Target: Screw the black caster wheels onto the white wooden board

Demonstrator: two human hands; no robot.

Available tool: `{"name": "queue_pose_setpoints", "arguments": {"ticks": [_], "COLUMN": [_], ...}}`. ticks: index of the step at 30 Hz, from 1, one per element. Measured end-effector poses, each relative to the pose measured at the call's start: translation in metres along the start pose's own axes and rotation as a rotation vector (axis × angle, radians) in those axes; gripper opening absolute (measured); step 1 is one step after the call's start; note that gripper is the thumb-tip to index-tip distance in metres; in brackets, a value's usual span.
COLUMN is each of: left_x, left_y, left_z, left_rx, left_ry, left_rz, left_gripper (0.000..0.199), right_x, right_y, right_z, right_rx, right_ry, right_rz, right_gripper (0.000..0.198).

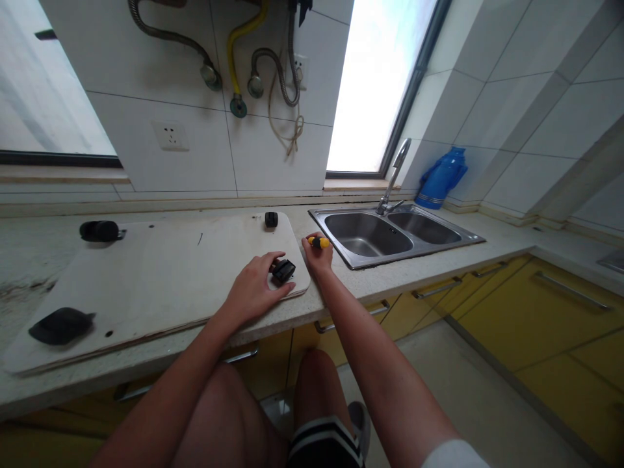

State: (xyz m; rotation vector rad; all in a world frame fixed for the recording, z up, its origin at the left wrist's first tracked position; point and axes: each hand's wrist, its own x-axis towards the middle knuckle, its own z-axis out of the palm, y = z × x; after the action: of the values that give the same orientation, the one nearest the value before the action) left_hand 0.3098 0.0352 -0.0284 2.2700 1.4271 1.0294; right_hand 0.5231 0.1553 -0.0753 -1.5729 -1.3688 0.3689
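My left hand (253,286) rests on the white board (160,273) and holds a small black part (283,270) near the board's right corner. My right hand (318,255) sits on the countertop just right of the board, closed around a yellow and black tool handle (319,242), likely a screwdriver. A small black piece (271,219) stands at the board's far right edge. A black cylindrical object (100,231) lies at the board's far left. A flat black cover (61,325) lies at its near left.
A double steel sink (390,234) with a tap (396,172) is set in the countertop to the right. A blue jug (441,177) stands in the corner behind it. Yellow cabinet drawers (511,305) run below. Hoses and pipes (244,58) hang on the tiled wall.
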Motion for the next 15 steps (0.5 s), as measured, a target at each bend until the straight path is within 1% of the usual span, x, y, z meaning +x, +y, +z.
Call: {"name": "queue_pose_setpoints", "arguments": {"ticks": [4, 10, 12, 15], "left_x": [-0.0005, -0.0020, -0.0025, -0.0057], "left_y": [0.0004, -0.0005, -0.0002, 0.0002], "left_z": [-0.0004, 0.0027, 0.0041, 0.0012], "left_rx": [0.026, 0.096, 0.127, 0.200], "left_ry": [0.004, 0.046, 0.066, 0.105], "left_rz": [0.024, 0.116, 0.140, 0.168], "left_gripper": [0.064, 0.062, 0.070, 0.092], "right_x": [0.0010, 0.0021, 0.0027, 0.0040], "right_y": [0.0022, 0.0053, 0.0061, 0.0076], "right_z": [0.0014, 0.0035, 0.0033, 0.0024], "right_rx": [-0.005, -0.014, -0.018, -0.016], "right_ry": [-0.013, -0.020, -0.019, -0.017], "right_rz": [-0.005, -0.004, -0.006, -0.011], "right_gripper": [0.029, 0.030, 0.031, 0.032]}}
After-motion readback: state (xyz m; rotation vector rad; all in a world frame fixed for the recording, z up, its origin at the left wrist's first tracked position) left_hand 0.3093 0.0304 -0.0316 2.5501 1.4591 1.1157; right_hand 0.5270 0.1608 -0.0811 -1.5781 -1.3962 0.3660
